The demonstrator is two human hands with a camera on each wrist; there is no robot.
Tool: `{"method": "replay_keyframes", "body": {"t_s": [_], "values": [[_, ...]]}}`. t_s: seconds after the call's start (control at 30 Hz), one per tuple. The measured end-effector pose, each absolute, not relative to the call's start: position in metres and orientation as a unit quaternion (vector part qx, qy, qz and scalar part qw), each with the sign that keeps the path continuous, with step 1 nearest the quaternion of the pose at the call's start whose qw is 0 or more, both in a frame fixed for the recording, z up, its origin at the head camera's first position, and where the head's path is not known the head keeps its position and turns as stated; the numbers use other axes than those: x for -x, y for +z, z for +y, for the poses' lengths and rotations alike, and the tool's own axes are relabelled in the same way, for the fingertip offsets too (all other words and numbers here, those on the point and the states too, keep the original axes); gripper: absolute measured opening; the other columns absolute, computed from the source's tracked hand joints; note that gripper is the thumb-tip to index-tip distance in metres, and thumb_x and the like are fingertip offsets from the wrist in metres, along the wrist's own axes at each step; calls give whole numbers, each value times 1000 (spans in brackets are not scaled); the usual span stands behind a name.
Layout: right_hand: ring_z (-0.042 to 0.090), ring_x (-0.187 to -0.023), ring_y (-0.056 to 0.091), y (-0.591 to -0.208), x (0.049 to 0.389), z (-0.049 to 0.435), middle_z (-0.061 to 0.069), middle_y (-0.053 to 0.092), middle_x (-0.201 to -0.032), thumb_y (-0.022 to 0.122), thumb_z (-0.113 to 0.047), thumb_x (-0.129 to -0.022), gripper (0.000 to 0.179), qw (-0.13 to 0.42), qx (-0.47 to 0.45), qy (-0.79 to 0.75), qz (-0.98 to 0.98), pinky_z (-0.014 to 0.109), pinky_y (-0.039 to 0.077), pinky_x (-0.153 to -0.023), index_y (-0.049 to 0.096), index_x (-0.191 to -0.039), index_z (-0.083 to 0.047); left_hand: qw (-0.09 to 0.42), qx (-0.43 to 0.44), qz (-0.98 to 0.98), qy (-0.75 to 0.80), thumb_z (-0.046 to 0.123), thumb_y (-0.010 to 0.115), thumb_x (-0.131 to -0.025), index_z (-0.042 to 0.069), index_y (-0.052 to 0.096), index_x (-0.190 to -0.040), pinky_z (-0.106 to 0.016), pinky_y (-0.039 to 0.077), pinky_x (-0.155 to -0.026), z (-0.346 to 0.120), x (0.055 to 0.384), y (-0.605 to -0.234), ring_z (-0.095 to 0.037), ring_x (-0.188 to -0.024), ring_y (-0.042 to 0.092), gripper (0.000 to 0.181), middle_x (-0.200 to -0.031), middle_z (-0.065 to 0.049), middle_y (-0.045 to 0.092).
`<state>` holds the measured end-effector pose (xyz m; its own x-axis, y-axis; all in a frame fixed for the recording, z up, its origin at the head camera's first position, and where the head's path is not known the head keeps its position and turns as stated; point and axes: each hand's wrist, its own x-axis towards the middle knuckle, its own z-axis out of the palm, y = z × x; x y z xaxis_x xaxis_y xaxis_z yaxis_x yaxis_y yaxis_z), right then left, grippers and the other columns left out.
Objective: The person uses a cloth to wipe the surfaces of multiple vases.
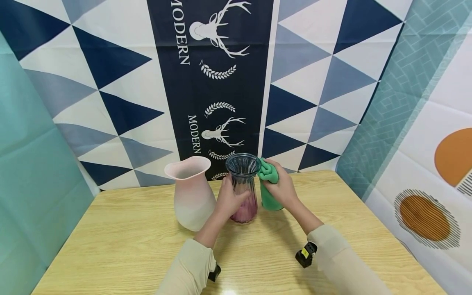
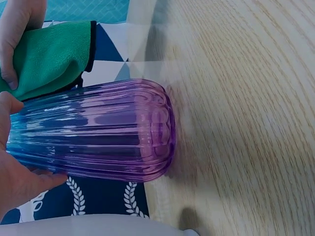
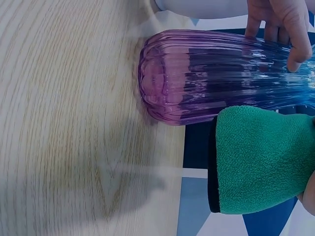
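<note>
A ribbed glass vase [image 1: 248, 205], blue at its flared rim and purple at its base, stands upright on the table. My left hand [image 1: 229, 200] grips it around the narrower upper body, thumb and fingers on opposite sides in the left wrist view. On the vase's right, my right hand [image 1: 282, 185] holds a bunched green cloth [image 1: 271, 196] with a dark edge, whose top is close by the rim. In the right wrist view the cloth [image 3: 266, 162] hangs down beside the glass and overlaps its side.
A pink-and-white vase [image 1: 193, 200] with a wavy rim stands just left of my left hand. The wood-grain table [image 1: 121, 246] meets a patterned backdrop [image 1: 217, 90] behind the vases. Hanging sheets flank the table, teal [image 1: 29, 164] at left and printed [image 1: 416, 164] at right.
</note>
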<state>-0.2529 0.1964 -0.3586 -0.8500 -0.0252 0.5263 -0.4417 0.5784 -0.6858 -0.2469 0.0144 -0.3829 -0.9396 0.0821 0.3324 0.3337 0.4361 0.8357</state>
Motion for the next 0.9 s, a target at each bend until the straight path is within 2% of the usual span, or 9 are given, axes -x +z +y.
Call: {"method": "replay_keyframes", "body": {"t_s": [0.5, 0.9], "values": [[31, -97, 57, -370, 253, 190, 18, 60, -119, 70, -3, -78, 56, 215, -152, 422, -867, 44, 47, -80, 51, -130, -8, 111, 129, -835, -524, 23, 71, -75, 5, 35, -140, -44, 38, -106, 12, 249, -384, -32, -125, 45, 76, -131, -20, 45], [38, -111, 56, -381, 249, 192, 21, 58, -123, 70, -5, -78, 55, 178, -176, 374, -893, 53, 46, -91, 50, -129, -5, 106, 130, -831, -530, 24, 71, -75, 5, 32, -143, -45, 37, -108, 11, 249, -382, -31, -127, 43, 80, -134, -20, 42]]}}
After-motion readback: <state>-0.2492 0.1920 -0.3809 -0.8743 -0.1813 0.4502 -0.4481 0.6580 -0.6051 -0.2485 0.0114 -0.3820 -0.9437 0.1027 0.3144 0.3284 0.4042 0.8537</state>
